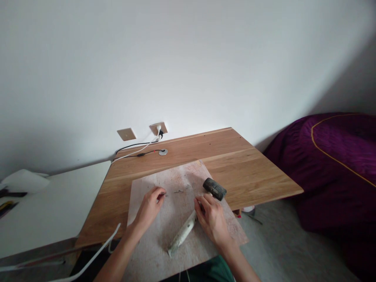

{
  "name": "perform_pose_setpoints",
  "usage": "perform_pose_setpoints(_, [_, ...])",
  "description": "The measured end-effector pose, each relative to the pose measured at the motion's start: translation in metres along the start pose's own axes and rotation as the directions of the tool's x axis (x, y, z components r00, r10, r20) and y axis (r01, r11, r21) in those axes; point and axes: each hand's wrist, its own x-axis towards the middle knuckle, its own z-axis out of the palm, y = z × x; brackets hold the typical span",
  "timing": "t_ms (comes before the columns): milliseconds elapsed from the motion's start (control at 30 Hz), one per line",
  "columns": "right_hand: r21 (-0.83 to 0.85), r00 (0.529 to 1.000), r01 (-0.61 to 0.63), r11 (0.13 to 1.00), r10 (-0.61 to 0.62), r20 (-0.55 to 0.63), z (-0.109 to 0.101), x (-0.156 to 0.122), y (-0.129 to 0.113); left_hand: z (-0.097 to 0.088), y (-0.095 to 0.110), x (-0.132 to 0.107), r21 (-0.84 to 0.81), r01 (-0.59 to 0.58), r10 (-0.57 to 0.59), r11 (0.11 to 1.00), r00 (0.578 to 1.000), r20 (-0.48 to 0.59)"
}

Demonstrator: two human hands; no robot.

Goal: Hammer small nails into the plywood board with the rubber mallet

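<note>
My left hand [153, 199] is closed in a pinch just above a worn plywood board [155, 235]. A tiny dark bit shows at its fingertips, too small to name. My right hand [210, 215] has its fingers curled together over the middle of a mallet. What those fingers hold, if anything, is hidden. The mallet lies slantwise on the board, with a black head [214, 188] at the far right and a pale, scuffed handle [183, 234] pointing toward me. Small thin pieces [178, 191] lie on the board between my hands.
Under the board is a wooden table [249, 172] against the wall. Cables [138, 150] run from a wall socket [158, 128] across its back left. A white table [58, 207] adjoins on the left. Purple cloth [323, 176] covers something at right.
</note>
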Motion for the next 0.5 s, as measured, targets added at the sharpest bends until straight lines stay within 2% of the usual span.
perform_pose_setpoints(233, [-0.005, 1.0, 0.008, 1.0, -0.008, -0.01, -0.0028, 0.0016, -0.0025, -0.0073, 0.0033, -0.0026, -0.024, 0.029, -0.028, 0.999, 0.999, 0.022])
perform_pose_setpoints(367, [-0.005, 1.0, 0.0, 1.0, 0.0, -0.002, -0.002, 0.0006, -0.0013, -0.0096, 0.0039, -0.0041, -0.048, 0.06, -0.056, 0.997, 0.996, 0.074])
perform_pose_setpoints(500, [-0.006, 1.0, 0.0, 1.0, 0.0, -0.002, -0.0016, 0.0003, -0.0012, -0.0077, 0.0078, -0.0018, -0.053, 0.043, -0.038, 0.998, 0.994, 0.106])
